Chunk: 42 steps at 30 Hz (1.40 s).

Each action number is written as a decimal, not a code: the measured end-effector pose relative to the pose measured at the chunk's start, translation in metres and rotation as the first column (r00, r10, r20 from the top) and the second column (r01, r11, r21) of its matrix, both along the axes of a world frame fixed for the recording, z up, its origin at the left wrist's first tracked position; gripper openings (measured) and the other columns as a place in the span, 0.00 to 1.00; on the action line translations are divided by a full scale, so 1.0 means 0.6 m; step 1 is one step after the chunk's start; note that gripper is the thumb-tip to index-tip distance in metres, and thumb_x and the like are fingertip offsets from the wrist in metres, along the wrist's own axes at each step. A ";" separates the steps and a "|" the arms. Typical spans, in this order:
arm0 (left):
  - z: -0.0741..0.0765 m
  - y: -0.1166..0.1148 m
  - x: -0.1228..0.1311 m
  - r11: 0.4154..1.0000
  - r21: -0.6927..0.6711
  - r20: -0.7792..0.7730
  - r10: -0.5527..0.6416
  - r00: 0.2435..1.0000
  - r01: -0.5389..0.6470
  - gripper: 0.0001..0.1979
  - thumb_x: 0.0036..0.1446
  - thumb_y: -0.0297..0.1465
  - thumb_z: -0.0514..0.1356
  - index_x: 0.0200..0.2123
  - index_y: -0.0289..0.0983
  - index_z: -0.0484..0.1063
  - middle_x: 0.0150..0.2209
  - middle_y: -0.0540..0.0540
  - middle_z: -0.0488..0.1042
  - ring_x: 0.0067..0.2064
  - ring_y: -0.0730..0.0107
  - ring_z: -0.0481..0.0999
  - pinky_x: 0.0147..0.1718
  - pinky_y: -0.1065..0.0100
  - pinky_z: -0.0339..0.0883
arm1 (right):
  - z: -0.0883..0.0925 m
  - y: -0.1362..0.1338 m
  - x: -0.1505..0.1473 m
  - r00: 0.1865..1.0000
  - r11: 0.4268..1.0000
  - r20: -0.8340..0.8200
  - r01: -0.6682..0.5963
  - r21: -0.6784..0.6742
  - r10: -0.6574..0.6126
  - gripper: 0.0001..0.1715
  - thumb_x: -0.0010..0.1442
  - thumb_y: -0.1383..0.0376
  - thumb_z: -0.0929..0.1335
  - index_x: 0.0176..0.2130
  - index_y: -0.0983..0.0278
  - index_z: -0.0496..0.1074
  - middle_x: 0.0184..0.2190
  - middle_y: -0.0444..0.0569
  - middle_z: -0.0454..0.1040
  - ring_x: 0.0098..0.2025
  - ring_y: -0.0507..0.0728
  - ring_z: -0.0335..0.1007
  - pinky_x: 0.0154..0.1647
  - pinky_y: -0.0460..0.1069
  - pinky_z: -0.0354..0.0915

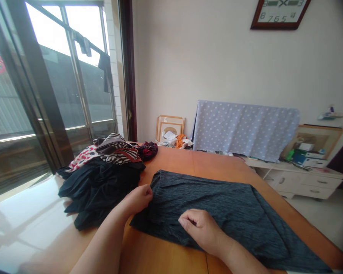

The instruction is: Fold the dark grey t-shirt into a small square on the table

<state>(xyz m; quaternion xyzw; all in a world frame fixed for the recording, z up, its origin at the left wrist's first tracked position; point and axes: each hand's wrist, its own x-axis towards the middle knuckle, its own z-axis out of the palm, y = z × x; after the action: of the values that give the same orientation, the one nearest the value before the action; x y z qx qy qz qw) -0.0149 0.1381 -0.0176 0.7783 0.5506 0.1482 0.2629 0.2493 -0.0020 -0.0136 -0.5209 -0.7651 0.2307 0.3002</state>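
A dark grey mottled shirt [231,201] lies flat and folded on the orange wooden table [217,163]. My left hand [138,198] grips the shirt's left edge between curled fingers. My right hand [200,228] rests on the middle of the shirt with its fingers curled, and I cannot tell whether they pinch the fabric. To the left of my left hand, almost touching it, is a heap of black clothing [98,192]. Patterned red, white and black garments [114,150] lie on top of and behind that heap.
A glossy white ledge [25,224] runs along the glass window [74,76] at left. A polka-dot cloth [242,129] hangs behind the table, with picture frames [170,127] beside it. A white drawer cabinet [303,182] stands at right.
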 end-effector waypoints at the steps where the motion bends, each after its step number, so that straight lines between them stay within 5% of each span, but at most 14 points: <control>1: -0.004 0.006 0.001 0.998 0.047 0.000 0.042 0.999 -0.042 0.07 0.55 0.33 0.53 0.33 0.40 0.70 0.26 0.50 0.75 0.27 0.70 0.72 0.23 0.71 0.54 | -0.001 0.001 0.001 0.999 1.000 0.027 0.020 0.007 -0.020 0.14 0.65 0.62 0.64 0.34 0.60 0.77 0.32 0.44 0.77 0.36 0.52 0.72 0.39 0.45 0.62; 6: -0.007 0.027 0.007 0.955 0.218 -0.038 0.215 0.976 -0.202 0.07 0.57 0.34 0.54 0.34 0.39 0.71 0.32 0.47 0.78 0.33 0.68 0.74 0.26 0.71 0.56 | -0.006 -0.002 0.004 0.984 1.000 0.180 0.008 0.025 -0.013 0.14 0.61 0.61 0.67 0.45 0.53 0.78 0.39 0.41 0.80 0.41 0.55 0.75 0.44 0.46 0.62; 14: 0.030 0.035 0.017 0.943 0.279 -0.155 0.229 0.961 -0.180 0.09 0.55 0.37 0.58 0.35 0.40 0.74 0.36 0.45 0.79 0.36 0.63 0.76 0.29 0.69 0.58 | -0.009 -0.006 0.004 0.968 0.998 0.247 0.022 0.060 -0.036 0.17 0.63 0.59 0.65 0.49 0.50 0.77 0.42 0.42 0.80 0.45 0.56 0.75 0.49 0.48 0.62; 20: 0.061 0.086 0.038 0.934 0.312 -0.230 0.254 0.939 -0.176 0.09 0.53 0.36 0.59 0.36 0.40 0.75 0.39 0.43 0.80 0.41 0.59 0.77 0.34 0.68 0.62 | -0.004 -0.008 0.006 0.963 0.998 0.269 0.024 0.053 -0.038 0.17 0.64 0.59 0.64 0.49 0.50 0.77 0.41 0.43 0.80 0.44 0.56 0.76 0.47 0.48 0.62; 34: 0.001 0.248 0.080 0.944 0.291 -0.237 0.227 0.945 -0.154 0.21 0.54 0.34 0.60 0.52 0.42 0.74 0.51 0.42 0.75 0.47 0.61 0.76 0.39 0.70 0.67 | -0.012 0.005 0.007 0.953 0.998 0.298 0.036 0.043 -0.047 0.16 0.63 0.58 0.65 0.48 0.48 0.77 0.38 0.42 0.80 0.42 0.57 0.76 0.43 0.48 0.62; 42: -0.006 0.282 0.108 0.958 0.279 -0.258 0.133 0.957 -0.058 0.15 0.48 0.31 0.62 0.41 0.46 0.81 0.45 0.45 0.75 0.45 0.63 0.76 0.40 0.70 0.67 | -0.016 0.010 0.008 0.930 1.000 0.366 0.017 0.017 -0.022 0.17 0.61 0.57 0.65 0.48 0.50 0.76 0.37 0.44 0.80 0.39 0.57 0.76 0.40 0.48 0.63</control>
<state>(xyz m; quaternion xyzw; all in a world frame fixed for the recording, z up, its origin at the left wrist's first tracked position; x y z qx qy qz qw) 0.0497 0.3071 -0.0213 0.7919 0.5938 0.1249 0.0684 0.2543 0.0042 -0.0231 -0.5601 -0.8041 0.1213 0.1582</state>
